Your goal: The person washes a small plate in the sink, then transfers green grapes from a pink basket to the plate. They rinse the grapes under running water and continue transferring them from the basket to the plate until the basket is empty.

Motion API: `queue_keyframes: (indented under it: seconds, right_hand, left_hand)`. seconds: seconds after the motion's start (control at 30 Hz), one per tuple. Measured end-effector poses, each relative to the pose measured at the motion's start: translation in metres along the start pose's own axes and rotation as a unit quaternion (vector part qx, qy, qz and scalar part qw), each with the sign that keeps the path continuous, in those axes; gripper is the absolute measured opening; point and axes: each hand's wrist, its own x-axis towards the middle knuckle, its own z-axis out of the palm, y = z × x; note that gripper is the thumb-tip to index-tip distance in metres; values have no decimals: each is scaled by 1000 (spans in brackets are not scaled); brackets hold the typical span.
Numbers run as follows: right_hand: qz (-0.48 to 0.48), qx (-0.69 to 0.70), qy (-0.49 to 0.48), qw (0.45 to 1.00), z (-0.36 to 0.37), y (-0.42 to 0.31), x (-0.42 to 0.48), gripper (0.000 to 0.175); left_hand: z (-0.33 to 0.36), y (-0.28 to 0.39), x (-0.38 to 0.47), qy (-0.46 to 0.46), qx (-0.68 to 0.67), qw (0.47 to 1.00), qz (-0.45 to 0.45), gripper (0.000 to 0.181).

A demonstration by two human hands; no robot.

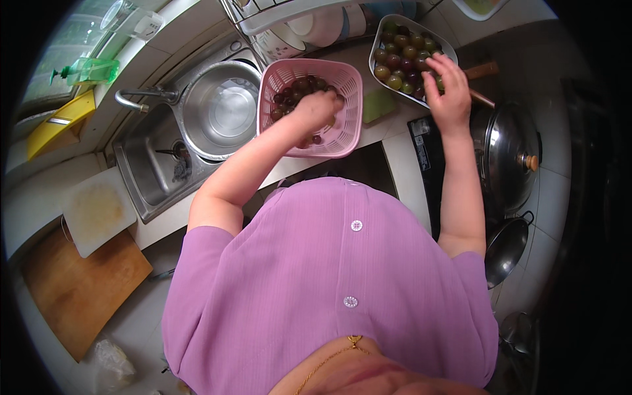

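Observation:
My left hand reaches down into a pink plastic basket on the counter, its fingers curled among dark grapes; whether they grip any is hidden. A few more grapes lie at the basket's near side. Over the right edge of a white tray is my right hand, fingers apart, nothing seen held. Green and purple grapes fill that tray, and the fingertips are close to those at its right side. Between basket and tray lies a green sponge or pad.
Left of the basket, a metal basin stands in the steel sink by a faucet. Dishes in a rack are behind. At right are a lidded pot and a wok; at left, cutting boards.

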Motion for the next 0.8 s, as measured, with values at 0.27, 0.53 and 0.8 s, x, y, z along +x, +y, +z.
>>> queue_keyframes:
  seconds: [0.27, 0.53, 0.8]
  right_hand:
    - [-15, 146, -254, 956, 75, -83, -46, 19]
    - [-38, 3, -399, 916, 193, -72, -65, 17]
    - [-57, 14, -471, 880, 196, -89, -65, 21]
  left_hand:
    - [36, 7, -9, -46, 123, 991, -11, 20]
    - [4, -12, -45, -18, -1, 999, -38, 26]
    - [-54, -17, -51, 110, -266, 951, -115, 39]
